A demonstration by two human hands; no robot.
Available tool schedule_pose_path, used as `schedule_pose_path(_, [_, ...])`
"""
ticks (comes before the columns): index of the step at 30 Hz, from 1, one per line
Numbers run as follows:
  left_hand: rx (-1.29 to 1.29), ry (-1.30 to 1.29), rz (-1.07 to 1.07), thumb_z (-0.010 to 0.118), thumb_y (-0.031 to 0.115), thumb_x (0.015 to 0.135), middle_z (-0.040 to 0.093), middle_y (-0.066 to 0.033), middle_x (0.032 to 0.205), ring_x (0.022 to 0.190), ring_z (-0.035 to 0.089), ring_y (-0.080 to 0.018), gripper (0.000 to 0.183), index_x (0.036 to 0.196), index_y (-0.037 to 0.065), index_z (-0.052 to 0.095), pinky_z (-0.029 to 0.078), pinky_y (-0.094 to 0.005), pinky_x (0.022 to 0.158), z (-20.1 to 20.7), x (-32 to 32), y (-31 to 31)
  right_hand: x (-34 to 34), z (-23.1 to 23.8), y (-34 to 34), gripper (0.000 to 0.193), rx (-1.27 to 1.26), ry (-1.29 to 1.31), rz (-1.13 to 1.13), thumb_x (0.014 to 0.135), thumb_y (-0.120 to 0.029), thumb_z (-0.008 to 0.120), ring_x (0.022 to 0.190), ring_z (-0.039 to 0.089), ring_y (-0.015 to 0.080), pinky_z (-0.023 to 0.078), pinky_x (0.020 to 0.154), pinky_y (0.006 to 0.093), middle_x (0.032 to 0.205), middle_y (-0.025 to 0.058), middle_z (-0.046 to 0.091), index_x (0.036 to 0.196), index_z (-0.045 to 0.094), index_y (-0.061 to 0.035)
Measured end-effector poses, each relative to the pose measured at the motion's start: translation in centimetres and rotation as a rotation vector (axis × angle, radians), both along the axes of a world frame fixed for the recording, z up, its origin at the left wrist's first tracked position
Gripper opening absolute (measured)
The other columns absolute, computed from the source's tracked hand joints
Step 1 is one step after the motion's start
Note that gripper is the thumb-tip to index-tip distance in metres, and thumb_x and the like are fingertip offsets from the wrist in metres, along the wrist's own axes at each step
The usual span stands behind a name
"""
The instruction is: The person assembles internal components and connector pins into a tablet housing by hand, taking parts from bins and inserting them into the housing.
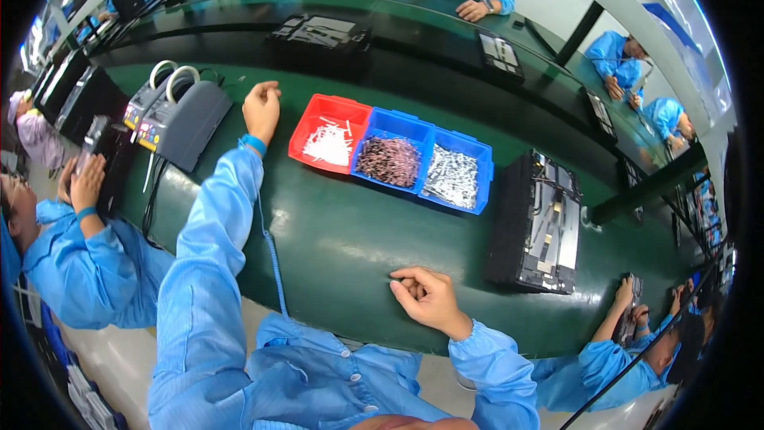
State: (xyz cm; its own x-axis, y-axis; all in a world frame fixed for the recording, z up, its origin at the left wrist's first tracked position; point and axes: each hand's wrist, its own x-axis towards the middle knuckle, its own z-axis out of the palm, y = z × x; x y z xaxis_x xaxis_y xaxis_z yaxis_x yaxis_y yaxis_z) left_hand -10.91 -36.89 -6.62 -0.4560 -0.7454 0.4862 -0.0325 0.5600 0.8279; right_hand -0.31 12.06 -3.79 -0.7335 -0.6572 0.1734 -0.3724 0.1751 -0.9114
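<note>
While our left hand and right hand are looking curled, grips unclear, we're judging the red bin light and stiff, graspable by its rim.

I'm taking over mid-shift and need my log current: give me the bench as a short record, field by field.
Left hand: fingers curled, between the grey dispensers with white rings and the red plastic bin; grip unclear
Right hand: loosely curled, over the green tabletop; grip unclear
Red bin: small white pieces
Middle blue plastic bin: pink and dark pieces
Right-hand blue plastic bin: whitish pieces
Right of bins: stack of flat black devices
Left wrist: blue band with coiled blue cord
</note>
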Motion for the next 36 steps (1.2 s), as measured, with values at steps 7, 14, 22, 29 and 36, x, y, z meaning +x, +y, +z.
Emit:
schedule_pose_path(7, [0.275, 0.28, -0.113, 0.062, 0.017, 0.102, 0.068, -0.0028, 0.095, 0.081, 0.063, -0.0097, 0.021, 0.111, -0.001, 0.068, 0.05, -0.024, 0.072, 0.1, 6.1, 6.3, -1.6, 0.9, -3.6, 0.003, 0.185, 0.351, -0.036, 0.084, -0.011, 0.075, 0.046, 0.06, 0.0198, 0.046, 0.044, 0.0343, 0.055, 0.0048, 0.06, 0.085, 0.072, -0.0106])
schedule_pose_path(14, [-0.52, 0.17, -0.179, 0.071, -0.001, 0.087, 0.062, -0.0086, 0.087, 0.08, 0.059, -0.019, 0.008, 0.094, 0.002, 0.07, 0.047, -0.0296, 0.067, 4.2, 9.0, 16.3, -3.0, -0.6, -4.4, 0.003, 0.012, 0.312, 0.003, 0.086, -0.013, 0.074, 0.047, 0.06, 0.0198, 0.045, 0.043, 0.0347, 0.057, 0.0033, 0.06, 0.088, 0.071, -0.011])
schedule_pose_path(22, [-0.652, -0.033, -0.225, 0.084, 0.01, 0.075, 0.052, -0.0041, 0.086, 0.081, 0.049, -0.0218, 0.022, 0.096, 0.014, 0.079, 0.04, -0.0358, 0.071, 4.7, 7.5, 21.5, -2.8, -0.1, -3.9, 0.003, 0.024, 0.326, 0.068, 0.086, -0.012, 0.073, 0.051, 0.062, 0.0203, 0.046, 0.045, 0.0345, 0.064, 0.0034, 0.064, 0.087, 0.071, -0.0097])
schedule_pose_path(29, [-0.64, -0.141, -0.151, 0.085, 0.016, 0.074, 0.049, -0.0035, 0.083, 0.083, 0.046, -0.0225, 0.015, 0.088, 0.015, 0.081, 0.037, -0.036, 0.073, 4.6, 6.4, 22.2, -2.8, -0.1, -4.0, 0.004, 0.017, 0.304, 0.064, 0.086, -0.012, 0.073, 0.052, 0.062, 0.0208, 0.047, 0.046, 0.0353, 0.066, 0.0042, 0.065, 0.088, 0.07, -0.0091])
schedule_pose_path(36, [-0.465, -0.081, -0.177, 0.082, 0.017, 0.082, 0.052, -0.0034, 0.084, 0.083, 0.048, -0.0222, 0.009, 0.088, 0.012, 0.076, 0.039, -0.0358, 0.077, 4.6, 6.4, 22.2, -2.9, 0.0, -4.2, 0.003, 0.007, 0.339, 0.082, 0.086, -0.007, 0.074, 0.05, 0.059, 0.0158, 0.045, 0.046, 0.0304, 0.061, 0.0042, 0.061, 0.088, 0.073, -0.0073])
